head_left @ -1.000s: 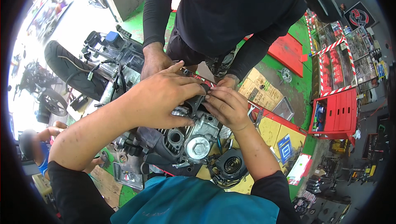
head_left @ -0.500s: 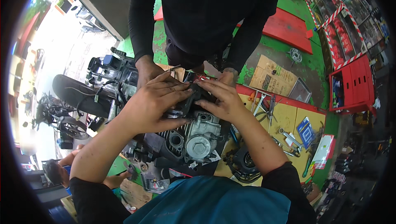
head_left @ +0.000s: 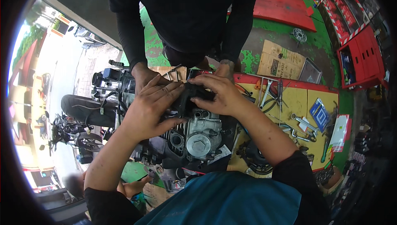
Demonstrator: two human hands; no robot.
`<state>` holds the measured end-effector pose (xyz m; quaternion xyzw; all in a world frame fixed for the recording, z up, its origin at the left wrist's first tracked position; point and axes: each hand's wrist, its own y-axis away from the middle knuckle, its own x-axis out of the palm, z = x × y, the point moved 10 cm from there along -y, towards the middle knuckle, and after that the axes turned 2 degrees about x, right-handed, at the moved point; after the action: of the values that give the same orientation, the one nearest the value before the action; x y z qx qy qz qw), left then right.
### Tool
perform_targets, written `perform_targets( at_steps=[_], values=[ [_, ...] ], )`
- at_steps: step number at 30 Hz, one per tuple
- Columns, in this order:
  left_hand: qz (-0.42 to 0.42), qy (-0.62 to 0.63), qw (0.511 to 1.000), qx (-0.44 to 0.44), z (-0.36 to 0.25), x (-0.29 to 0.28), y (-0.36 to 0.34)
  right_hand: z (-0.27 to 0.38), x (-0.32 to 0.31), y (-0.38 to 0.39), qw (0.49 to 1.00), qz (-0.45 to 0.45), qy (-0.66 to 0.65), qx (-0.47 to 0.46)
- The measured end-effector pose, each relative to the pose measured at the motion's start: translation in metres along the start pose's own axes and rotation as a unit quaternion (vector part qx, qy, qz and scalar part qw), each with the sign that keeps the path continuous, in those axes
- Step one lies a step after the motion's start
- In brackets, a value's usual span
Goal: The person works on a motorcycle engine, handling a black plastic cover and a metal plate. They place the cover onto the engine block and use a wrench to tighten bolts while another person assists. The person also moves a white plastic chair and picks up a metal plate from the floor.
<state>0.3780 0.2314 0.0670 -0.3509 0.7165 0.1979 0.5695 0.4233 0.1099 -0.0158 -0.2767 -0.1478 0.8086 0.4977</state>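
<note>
A grey motorcycle engine (head_left: 202, 138) with a round cover lies on the workbench before me. At its far end is a dark, black part (head_left: 182, 103) whose exact kind I cannot make out. My left hand (head_left: 153, 107) presses on this part from the left, fingers long and thumb beneath. From the right, my right hand (head_left: 219, 92) curls its fingers and thumb about the same part. Facing me, a co-worker in black has one hand (head_left: 144, 76) just beyond my left fingers and the other hand (head_left: 224, 70) behind my right; what they touch is mostly hidden.
Wrenches (head_left: 266, 93), pliers and other tools lie on the yellow benchtop (head_left: 289, 113) at right. A motorcycle frame with a black tyre (head_left: 84, 111) stands left. Cardboard (head_left: 281, 59) and a red cabinet (head_left: 364, 57) are beyond. Another person crouches at lower left.
The view has shifted, so the bench sits differently in the picture. My right fingers are more bent around the black part. Both my hands stay at the engine's far end.
</note>
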Motion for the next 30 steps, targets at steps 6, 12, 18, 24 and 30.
perform_targets(
  at_steps=[6,12,18,24,30],
  values=[
    [0.024,-0.057,0.998,0.021,-0.006,0.008,0.002,-0.010,0.001,0.006,1.000,0.011,-0.003,0.029],
    [0.016,-0.068,0.997,0.030,-0.007,0.010,0.003,-0.012,0.000,0.008,0.998,0.004,-0.024,0.052],
    [0.012,-0.071,0.997,0.030,-0.007,0.011,0.005,-0.028,0.005,0.007,0.986,0.001,-0.130,0.102],
    [0.013,-0.071,0.997,0.033,-0.006,0.011,0.006,-0.030,0.008,0.002,0.968,0.017,-0.161,0.193],
    [-0.001,-0.065,0.997,0.040,-0.008,0.008,0.007,-0.030,0.012,0.007,0.954,-0.026,-0.242,0.174]
  ],
)
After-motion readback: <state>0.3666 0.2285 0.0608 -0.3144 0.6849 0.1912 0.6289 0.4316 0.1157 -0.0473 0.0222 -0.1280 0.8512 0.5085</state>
